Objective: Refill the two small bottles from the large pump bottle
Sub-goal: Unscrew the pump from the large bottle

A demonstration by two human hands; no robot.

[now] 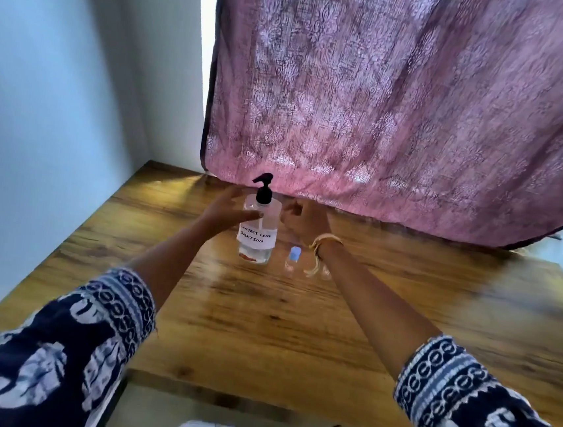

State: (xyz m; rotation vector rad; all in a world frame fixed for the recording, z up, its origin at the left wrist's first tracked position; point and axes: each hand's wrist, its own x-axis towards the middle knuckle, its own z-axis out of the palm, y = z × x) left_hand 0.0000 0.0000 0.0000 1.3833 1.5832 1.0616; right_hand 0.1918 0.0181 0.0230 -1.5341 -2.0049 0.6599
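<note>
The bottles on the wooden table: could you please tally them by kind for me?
Large pump bottle: 1
Small bottles: 2, a blue-capped one and a clear one partly hidden behind the bracelet
Total: 3

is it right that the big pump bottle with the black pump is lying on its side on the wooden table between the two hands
Not quite. In the head view the pump bottle stands upright on the wooden table, not on its side. Its pump is black, and it sits between the left hand and the right hand.
</note>
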